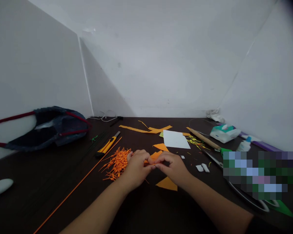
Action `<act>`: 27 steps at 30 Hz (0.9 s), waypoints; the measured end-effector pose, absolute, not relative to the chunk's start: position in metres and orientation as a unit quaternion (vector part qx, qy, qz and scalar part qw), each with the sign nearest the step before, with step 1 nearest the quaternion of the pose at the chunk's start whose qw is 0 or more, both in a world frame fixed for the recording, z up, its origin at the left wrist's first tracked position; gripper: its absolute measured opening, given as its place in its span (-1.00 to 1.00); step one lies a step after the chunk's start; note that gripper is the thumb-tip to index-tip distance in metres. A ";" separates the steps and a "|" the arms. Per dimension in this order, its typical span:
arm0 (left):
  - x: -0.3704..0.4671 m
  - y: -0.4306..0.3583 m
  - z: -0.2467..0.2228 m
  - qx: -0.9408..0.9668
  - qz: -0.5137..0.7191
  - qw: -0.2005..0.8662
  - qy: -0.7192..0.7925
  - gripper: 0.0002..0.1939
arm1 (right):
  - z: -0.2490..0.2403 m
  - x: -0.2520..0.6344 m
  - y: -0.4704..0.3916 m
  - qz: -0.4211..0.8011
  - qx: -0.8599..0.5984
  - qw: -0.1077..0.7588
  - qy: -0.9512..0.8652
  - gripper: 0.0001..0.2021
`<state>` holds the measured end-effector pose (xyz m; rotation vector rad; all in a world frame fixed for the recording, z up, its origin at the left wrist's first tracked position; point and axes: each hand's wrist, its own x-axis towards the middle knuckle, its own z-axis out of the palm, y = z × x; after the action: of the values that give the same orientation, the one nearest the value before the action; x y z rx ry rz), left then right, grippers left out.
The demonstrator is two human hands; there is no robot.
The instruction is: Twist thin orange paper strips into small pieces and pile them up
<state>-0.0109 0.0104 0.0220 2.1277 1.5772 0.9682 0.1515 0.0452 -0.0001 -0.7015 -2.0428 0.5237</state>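
Observation:
My left hand (pixel 137 166) and my right hand (pixel 172 165) meet fingertip to fingertip over the dark table. Both are closed in a pinch on a thin orange strip (pixel 150 162), partly hidden by the fingers. Beside my left hand lies a pile of thin orange pieces with small bulbs (pixel 118 163). An orange paper piece (pixel 157 156) shows just behind the fingertips, with another orange piece (pixel 160 147) farther back. Nearer to me, under my right wrist, is an orange paper triangle (pixel 168 184).
A yellow cutter (pixel 107 146) and long orange stick (pixel 75 191) lie left, near a denim bag (pixel 53 128). White paper (pixel 176 139) and orange strips (pixel 136 129) lie behind. Right are scissors (pixel 213 158), a wooden-handled tool (pixel 205 139), tissues (pixel 224 134) and a glue bottle (pixel 244 144).

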 end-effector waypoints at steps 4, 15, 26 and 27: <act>-0.012 0.008 0.024 0.749 0.321 0.145 0.561 -0.89 | -0.001 0.152 0.045 0.221 -0.286 0.443 -0.820 -0.93; -0.012 0.011 0.023 0.744 0.351 0.202 0.532 -0.90 | -0.001 0.155 0.043 0.153 -0.251 0.446 -0.845 -0.88; -0.012 0.010 0.023 0.721 0.377 0.206 0.544 -0.95 | 0.000 0.151 0.040 0.344 -0.315 0.470 -0.749 -0.96; -0.012 0.010 0.023 0.720 0.376 0.204 0.546 -0.95 | -0.001 0.151 0.041 0.361 -0.312 0.470 -0.742 -0.97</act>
<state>-0.0121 0.0097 0.0227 2.0088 1.5242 1.0484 0.1514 0.0409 -0.0008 -0.7652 -1.8190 0.8842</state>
